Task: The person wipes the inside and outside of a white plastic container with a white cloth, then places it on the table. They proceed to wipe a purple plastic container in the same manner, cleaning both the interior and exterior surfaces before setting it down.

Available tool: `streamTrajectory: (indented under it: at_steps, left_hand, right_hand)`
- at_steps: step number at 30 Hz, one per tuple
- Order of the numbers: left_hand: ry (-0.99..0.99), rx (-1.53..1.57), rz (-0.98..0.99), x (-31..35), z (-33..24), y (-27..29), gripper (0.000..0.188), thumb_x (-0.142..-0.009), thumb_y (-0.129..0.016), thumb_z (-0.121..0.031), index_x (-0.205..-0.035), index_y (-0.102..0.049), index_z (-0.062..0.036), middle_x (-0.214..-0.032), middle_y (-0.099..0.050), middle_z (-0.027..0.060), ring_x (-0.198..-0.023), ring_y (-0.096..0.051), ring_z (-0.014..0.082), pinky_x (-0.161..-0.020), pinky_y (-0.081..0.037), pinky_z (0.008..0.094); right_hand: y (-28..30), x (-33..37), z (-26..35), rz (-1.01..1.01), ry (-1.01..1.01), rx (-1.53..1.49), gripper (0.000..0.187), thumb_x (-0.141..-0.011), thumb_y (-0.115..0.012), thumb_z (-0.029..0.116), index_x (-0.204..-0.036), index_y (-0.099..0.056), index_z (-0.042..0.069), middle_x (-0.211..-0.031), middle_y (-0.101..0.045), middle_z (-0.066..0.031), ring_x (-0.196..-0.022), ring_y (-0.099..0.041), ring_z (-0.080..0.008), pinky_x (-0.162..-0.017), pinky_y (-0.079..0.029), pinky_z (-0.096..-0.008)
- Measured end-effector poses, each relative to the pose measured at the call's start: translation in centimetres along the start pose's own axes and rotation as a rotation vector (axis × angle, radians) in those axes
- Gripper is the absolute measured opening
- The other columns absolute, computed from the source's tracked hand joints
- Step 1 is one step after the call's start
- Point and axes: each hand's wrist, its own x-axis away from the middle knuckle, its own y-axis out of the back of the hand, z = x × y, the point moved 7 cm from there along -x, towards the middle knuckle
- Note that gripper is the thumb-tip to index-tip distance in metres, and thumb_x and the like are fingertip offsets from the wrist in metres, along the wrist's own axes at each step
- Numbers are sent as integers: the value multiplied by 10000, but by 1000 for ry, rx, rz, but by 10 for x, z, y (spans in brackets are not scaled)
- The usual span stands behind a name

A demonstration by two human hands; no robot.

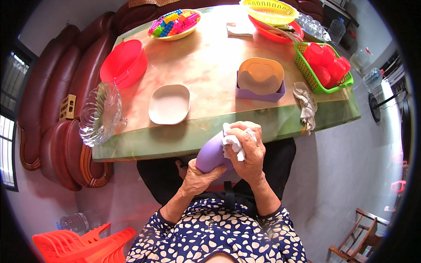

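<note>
Over my lap, just off the table's near edge, my left hand (196, 179) is closed round the lower end of a purple plastic dish (211, 152) with rounded sides. The dish is tilted up, and its inside is hidden from view. Bunched in the fingers of my right hand (251, 154) is a crumpled white cloth (235, 143), possibly tissue, pressed against the dish's upper right rim. On the table ahead lies a cream rounded-square dish (169, 104). To its right, an orange dish (261, 72) leans in a purple rectangular container (259, 95).
The table (206, 111) also holds a red basin (125, 63), a clear glass bowl (101, 114) at the left edge, a yellow bowl of toy bricks (174, 25), a green basket (323, 87) of red cups, and a crumpled striped rag (305, 106). Red stools (83, 245) stand lower left.
</note>
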Motion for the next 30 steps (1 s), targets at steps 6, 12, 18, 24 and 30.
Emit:
streamTrajectory:
  at_steps: [6, 12, 18, 24, 30]
  left_hand:
    - [-99, -275, 78, 4, 8, 9, 318, -832, -710, -50, -1139, -631, -65, -1072, -671, 6, -985, -613, 115, -891, -503, 307]
    - [-82, -53, 4, 4, 0, 3, 423, -804, -747, -21, -1203, -608, -30, -1135, -651, 45, -1026, -606, 129, -909, -513, 310]
    - [-93, 215, 20, 1, 1, -4, 406, -826, -721, 15, -1213, -604, -12, -1140, -649, 46, -1029, -600, 118, -909, -512, 285]
    - [1, 264, 49, -1, 6, -1, 408, -778, -778, -13, -1159, -632, -30, -1091, -656, 24, -983, -603, 107, -882, -519, 280]
    - [-55, 462, 106, 3, 8, 6, 676, -753, -824, -319, -1280, -513, -32, -1164, -607, 51, -1050, -611, 173, -886, -529, 316]
  right_hand:
    - [-18, 5, 42, 227, 197, 16, 321, -673, -736, 112, -985, -668, 80, -1068, -626, -109, -1004, -555, -328, -902, -445, -430]
    - [-7, 8, 27, -3, 131, 136, 327, -770, -685, 85, -1083, -592, 60, -1089, -588, -169, -1002, -518, -339, -893, -425, -445]
    - [-2, 21, 6, -127, -34, 170, 342, -840, -637, 50, -1162, -525, 20, -1138, -555, -206, -1026, -498, -338, -900, -409, -433]
    - [-10, 26, 14, -8, 41, 142, 393, -808, -663, 155, -1175, -591, 33, -1188, -545, -195, -1079, -488, -366, -933, -415, -459]
    - [-24, 30, 29, 257, 153, -135, 461, -707, -689, 59, -1164, -628, 58, -1238, -577, -123, -1114, -524, -327, -971, -439, -426]
